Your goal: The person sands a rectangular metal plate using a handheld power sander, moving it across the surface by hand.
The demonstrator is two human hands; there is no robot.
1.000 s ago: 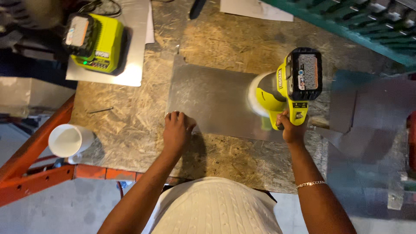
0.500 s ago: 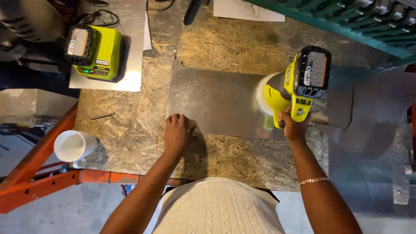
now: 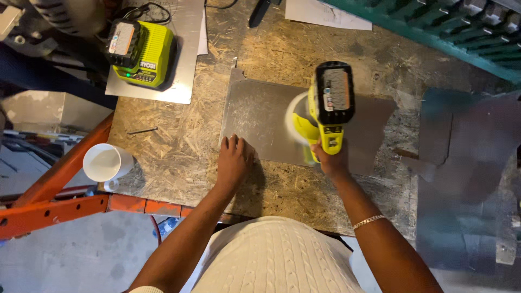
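Note:
A grey metal sheet [image 3: 260,122] lies flat on a chipboard bench [image 3: 173,157]. My left hand [image 3: 233,160] presses palm-down on the sheet's near left corner, fingers spread. My right hand [image 3: 328,157] grips the handle of a yellow-green cordless polisher [image 3: 325,108] with a black battery on top. Its round pad [image 3: 296,125] rests on the middle of the sheet and looks blurred.
A yellow-green battery charger [image 3: 142,54] sits on another metal sheet [image 3: 182,81] at the back left. A white cup [image 3: 106,163] stands at the bench's left edge above an orange frame [image 3: 59,209]. A nail [image 3: 142,130] lies nearby. Dark metal pieces [image 3: 467,157] lie right.
The polisher and my right hand have shifted left across the sheet, toward its middle. My left hand stays pressed on the near left corner.

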